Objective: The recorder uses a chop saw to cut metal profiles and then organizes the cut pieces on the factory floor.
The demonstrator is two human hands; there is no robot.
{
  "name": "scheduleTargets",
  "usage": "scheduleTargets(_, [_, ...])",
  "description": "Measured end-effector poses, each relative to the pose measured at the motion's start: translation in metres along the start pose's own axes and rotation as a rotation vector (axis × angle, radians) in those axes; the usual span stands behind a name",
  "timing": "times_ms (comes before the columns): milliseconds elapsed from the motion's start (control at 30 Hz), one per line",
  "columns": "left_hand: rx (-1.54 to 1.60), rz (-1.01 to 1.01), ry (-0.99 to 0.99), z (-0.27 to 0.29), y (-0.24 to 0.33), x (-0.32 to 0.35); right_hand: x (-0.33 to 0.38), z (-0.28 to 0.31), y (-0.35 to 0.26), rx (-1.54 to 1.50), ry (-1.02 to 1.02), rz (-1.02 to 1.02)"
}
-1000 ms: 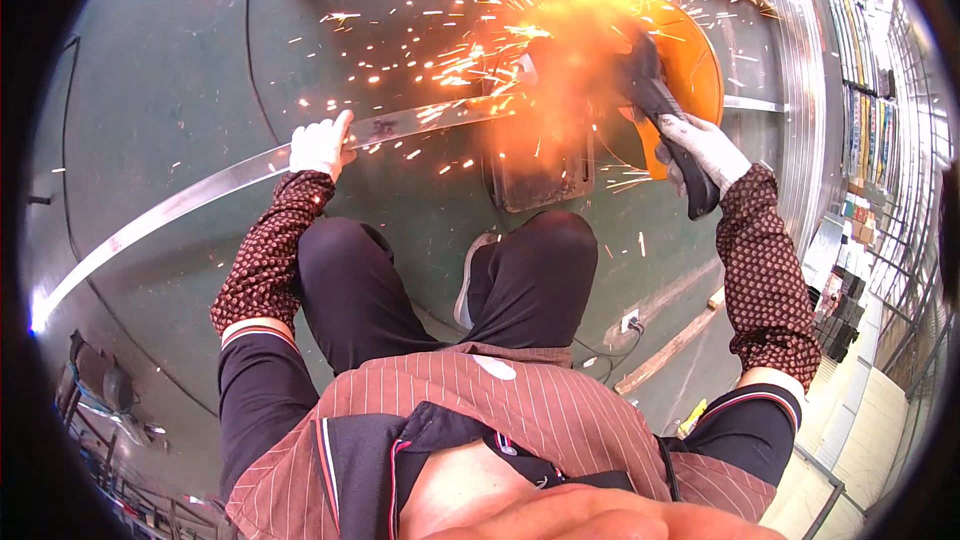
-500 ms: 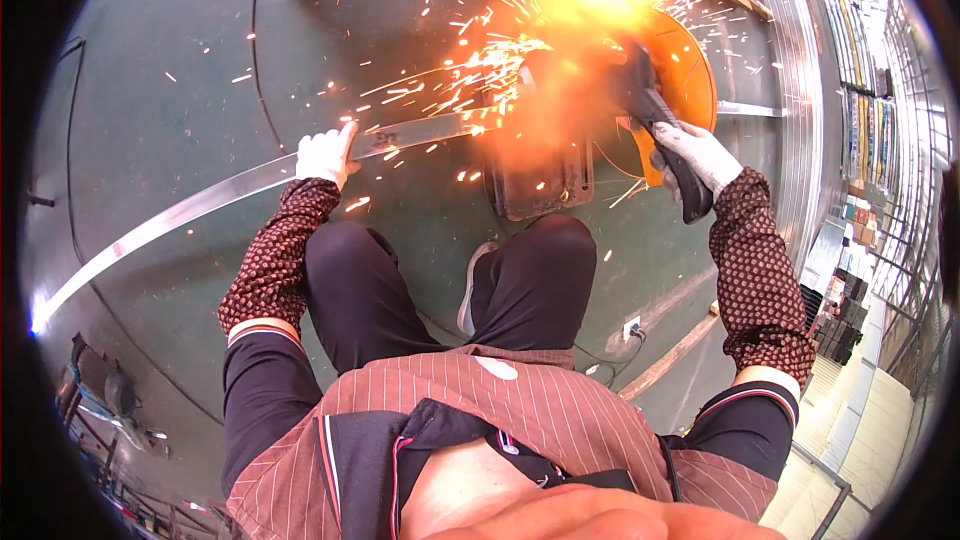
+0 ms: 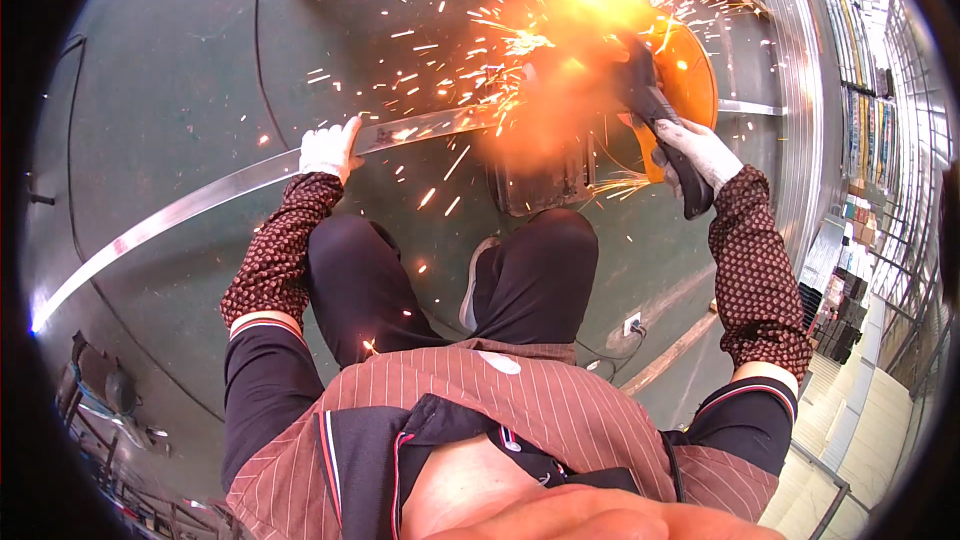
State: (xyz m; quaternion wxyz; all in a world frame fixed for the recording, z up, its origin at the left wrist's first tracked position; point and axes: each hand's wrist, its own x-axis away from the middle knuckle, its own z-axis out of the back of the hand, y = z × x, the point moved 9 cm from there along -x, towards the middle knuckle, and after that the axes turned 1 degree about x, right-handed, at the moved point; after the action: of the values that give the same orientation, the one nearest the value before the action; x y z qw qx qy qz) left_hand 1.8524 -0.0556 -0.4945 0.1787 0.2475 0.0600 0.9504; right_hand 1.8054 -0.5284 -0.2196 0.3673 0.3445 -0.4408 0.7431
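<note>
I am squatting over a green floor. My left hand [image 3: 330, 149], in a white glove, grips a long shiny metal strip [image 3: 190, 202] that runs from the lower left up to the cutting point. My right hand [image 3: 695, 152], also gloved, is closed on the black handle of an orange cut-off saw [image 3: 690, 75]. Its blade meets the strip inside a bright burst of sparks [image 3: 560, 20], which hides the cut itself. A dark base block [image 3: 540, 180] sits under the strip, just beyond my knees.
A second metal strip [image 3: 745, 108] continues right of the saw. Long metal profiles [image 3: 800, 90] lie along the right side. A wooden slat [image 3: 670, 355] and a cable with a socket [image 3: 630, 325] lie near my right leg. Racks stand at far right.
The spark burst has shifted upward and grown brighter at the top. My right hand has pressed the saw handle slightly lower. My left hand stays on the strip.
</note>
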Motion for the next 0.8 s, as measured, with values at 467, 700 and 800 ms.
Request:
scheduleTargets(467, [-0.001, -0.029, 0.019, -0.008, -0.005, -0.002, 0.0, -0.001, 0.001, -0.004, -0.011, 0.007])
scheduleTargets(700, [-0.017, -0.025, 0.013, -0.008, -0.005, -0.003, -0.001, 0.0, 0.0, 0.017, -0.012, 0.009])
scheduleTargets(800, [-0.023, -0.035, 0.038, -0.003, -0.003, -0.003, -0.002, 0.001, 0.0, 0.02, -0.017, 0.013])
